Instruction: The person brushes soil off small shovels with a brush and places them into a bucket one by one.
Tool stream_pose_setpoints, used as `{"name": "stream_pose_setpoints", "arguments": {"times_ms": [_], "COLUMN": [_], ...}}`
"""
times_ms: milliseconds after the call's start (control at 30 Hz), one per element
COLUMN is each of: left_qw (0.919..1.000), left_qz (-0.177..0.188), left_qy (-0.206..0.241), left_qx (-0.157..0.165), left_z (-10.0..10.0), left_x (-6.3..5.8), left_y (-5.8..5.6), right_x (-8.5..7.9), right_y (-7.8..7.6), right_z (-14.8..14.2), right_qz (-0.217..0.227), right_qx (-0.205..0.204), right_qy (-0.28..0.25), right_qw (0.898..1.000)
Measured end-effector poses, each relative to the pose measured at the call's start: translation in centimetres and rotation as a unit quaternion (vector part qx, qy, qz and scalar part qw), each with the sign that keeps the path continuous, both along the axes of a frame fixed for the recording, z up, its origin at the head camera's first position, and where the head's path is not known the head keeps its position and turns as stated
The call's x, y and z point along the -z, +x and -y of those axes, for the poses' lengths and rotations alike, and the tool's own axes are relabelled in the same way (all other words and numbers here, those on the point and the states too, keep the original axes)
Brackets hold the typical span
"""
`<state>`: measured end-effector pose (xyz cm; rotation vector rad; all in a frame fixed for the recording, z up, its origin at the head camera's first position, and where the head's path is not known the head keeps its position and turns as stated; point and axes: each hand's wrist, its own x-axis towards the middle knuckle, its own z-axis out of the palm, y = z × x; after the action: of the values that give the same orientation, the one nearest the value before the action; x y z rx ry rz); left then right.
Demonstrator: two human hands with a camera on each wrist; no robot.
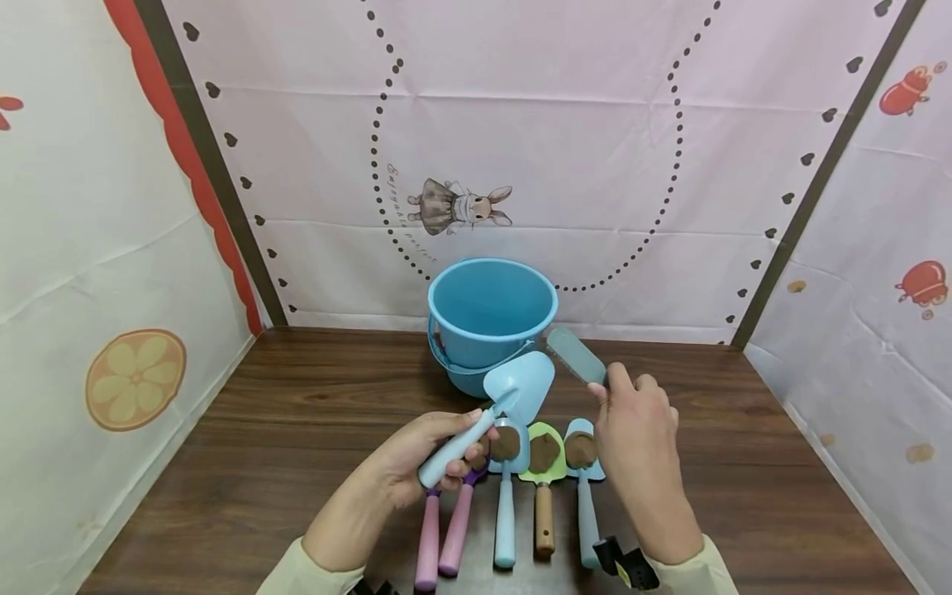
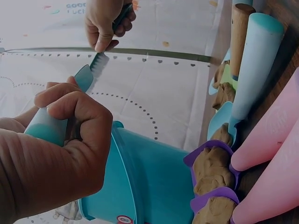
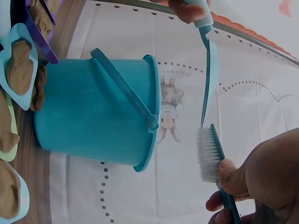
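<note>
A light blue hand shovel (image 1: pixel 519 387) is held up by its pale handle in my left hand (image 1: pixel 416 454), blade tilted up and clean-looking. My right hand (image 1: pixel 637 426) grips a teal brush (image 1: pixel 576 355) with white bristles (image 3: pixel 208 155). In the right wrist view the bristles are right by the tip of the shovel blade; whether they touch I cannot tell. Just behind the shovel stands a blue bucket (image 1: pixel 494 302), its handle hanging down. Below the hands lie shovels bearing brown clumps: a green shovel (image 1: pixel 546 450) with a wooden handle, blue ones, and purple shovels (image 2: pixel 212 168) with pink handles.
The dark wooden table (image 1: pixel 744 463) extends to both sides of the row of shovels. Fabric walls surround it; the back wall (image 1: pixel 595 165) rises close behind the bucket. A black strap (image 1: pixel 625 564) lies at my right wrist.
</note>
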<state>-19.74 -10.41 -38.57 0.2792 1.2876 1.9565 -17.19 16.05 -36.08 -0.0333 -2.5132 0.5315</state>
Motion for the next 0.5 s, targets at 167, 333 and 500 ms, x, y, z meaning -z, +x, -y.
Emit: {"name": "stream_pose_setpoints", "arguments": {"times_ms": [167,333,500], "left_qw": [1.0,1.0,1.0], "left_qz": [-0.001,0.0,0.002], "left_qy": [0.004,0.002,-0.005], "left_qx": [0.001,0.0,-0.004], "left_z": [0.03,-0.08,-0.27], "left_x": [-0.02,0.01,0.19], "left_y": [-0.03,0.09,0.28], "right_x": [-0.09,-0.23,-0.31], "right_y": [0.06,0.2,0.45], "right_z": [0.04,-0.05,-0.03], "right_qz": [0.003,0.002,0.014], "right_qx": [0.0,-0.001,-0.003], "right_qy": [-0.005,-0.009,-0.011], "right_qw": [1.0,1.0,1.0]}}
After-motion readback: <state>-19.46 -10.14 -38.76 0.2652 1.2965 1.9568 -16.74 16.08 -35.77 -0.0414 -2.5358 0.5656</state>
